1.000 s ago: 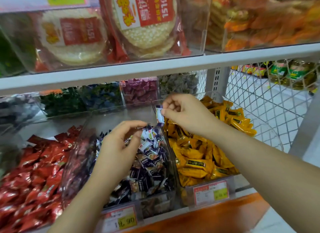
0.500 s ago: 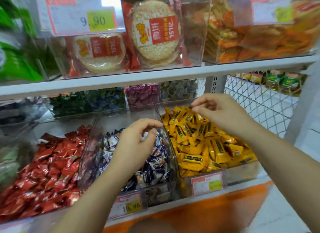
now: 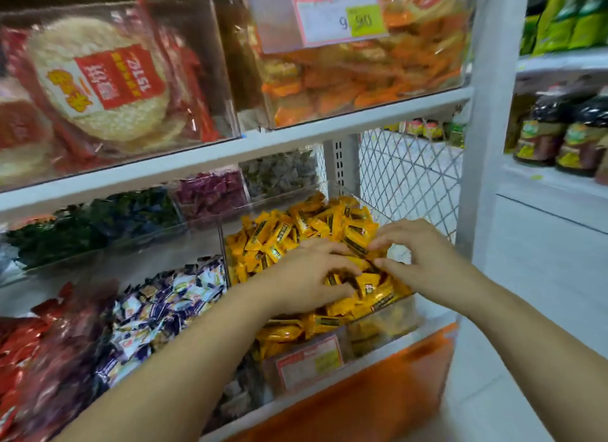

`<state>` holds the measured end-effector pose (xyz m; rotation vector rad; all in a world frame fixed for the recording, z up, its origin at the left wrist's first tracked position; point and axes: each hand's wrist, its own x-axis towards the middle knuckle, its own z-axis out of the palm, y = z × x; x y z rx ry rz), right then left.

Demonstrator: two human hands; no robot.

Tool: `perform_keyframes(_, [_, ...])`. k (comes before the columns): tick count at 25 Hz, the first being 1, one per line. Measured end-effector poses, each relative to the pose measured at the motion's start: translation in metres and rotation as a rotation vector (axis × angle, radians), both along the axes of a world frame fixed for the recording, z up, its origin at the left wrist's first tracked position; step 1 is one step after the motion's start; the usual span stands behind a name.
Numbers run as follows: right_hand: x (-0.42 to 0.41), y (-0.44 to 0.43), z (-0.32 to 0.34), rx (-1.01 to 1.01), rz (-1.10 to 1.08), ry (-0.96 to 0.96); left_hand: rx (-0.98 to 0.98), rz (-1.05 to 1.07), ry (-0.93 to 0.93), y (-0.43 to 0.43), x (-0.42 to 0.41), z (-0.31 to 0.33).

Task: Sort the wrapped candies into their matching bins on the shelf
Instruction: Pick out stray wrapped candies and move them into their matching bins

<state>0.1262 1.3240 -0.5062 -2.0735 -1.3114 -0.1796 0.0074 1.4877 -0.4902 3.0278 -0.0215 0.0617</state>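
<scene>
Both of my hands are in the clear front bin (image 3: pixel 378 329) of yellow wrapped candies (image 3: pixel 296 224). My left hand (image 3: pixel 309 273) lies on the pile with its fingers bent down into the wrappers; whether it holds one is hidden. My right hand (image 3: pixel 424 257) rests on the right side of the pile, thumb and fingertips a little apart and touching the candies. To the left is the bin of blue-and-white wrapped candies (image 3: pixel 164 303). Red wrapped candies (image 3: pixel 19 349) fill the bin at the far left.
Rear bins hold green (image 3: pixel 65 231), purple (image 3: pixel 210 191) and grey-green (image 3: pixel 279 171) candies. The shelf above carries rice cakes (image 3: pixel 108 89) and orange snacks (image 3: pixel 362 79). A wire mesh panel (image 3: pixel 408 178) and white upright (image 3: pixel 487 112) close the right side; bottles (image 3: pixel 559 135) stand beyond.
Both hands moved right, from over the blue-and-white bin into the yellow bin. The blue-and-white candy my right hand pinched a second ago is no longer seen. The view shifted right.
</scene>
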Motion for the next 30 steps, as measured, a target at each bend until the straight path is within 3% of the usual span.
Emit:
perform_keyframes(4, [-0.006,-0.003,-0.005,-0.185,0.019,-0.155,0.169,0.103,0.164,0.028,-0.003,0.006])
perform_keyframes(12, [-0.012,0.003,-0.007,-0.303,-0.024,-0.21,0.191,0.221,0.171,0.065,-0.035,0.018])
perform_keyframes(18, [-0.016,0.016,-0.006,-0.341,-0.051,-0.226,-0.019,0.034,-0.069,0.031,-0.02,0.015])
perform_keyframes(21, [-0.02,0.02,-0.009,-0.383,-0.092,-0.26,0.097,-0.038,0.056,0.017,0.002,0.0])
perform_keyframes(24, [-0.016,0.018,-0.012,-0.403,-0.141,-0.248,0.24,0.06,0.241,0.022,0.007,-0.001])
perform_keyframes(30, [-0.009,0.011,-0.014,-0.415,-0.123,-0.155,0.271,0.141,0.286,0.036,0.002,0.007])
